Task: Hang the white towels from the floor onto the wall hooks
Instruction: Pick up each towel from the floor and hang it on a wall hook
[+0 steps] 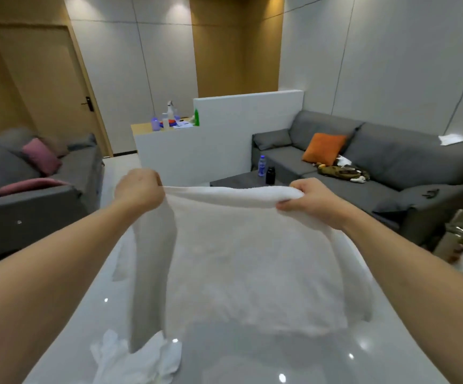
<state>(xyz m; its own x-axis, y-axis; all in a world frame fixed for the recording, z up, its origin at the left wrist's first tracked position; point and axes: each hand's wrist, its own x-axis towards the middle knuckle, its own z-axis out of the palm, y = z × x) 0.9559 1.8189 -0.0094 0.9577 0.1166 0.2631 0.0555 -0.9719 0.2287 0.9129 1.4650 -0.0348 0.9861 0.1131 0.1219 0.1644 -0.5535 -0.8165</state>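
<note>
A white towel (pixel 241 256) is held spread at centre frame, its top edge pinched in the left hand (pixel 138 189) and the right hand (pixel 314 202), each grip closed on it, presumably to open it for hanging. Another crumpled towel (pixel 138 358) lies on the floor (pixel 321 361) at lower left. No wall hooks are seen.

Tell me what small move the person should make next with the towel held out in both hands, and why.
Probably turn toward a wall with hooks, keeping both grips. The left hand and right hand hold the white towel spread by its top edge, hanging clear of the floor, yet no hooks show in this view. Another white towel lies on the floor.
</note>
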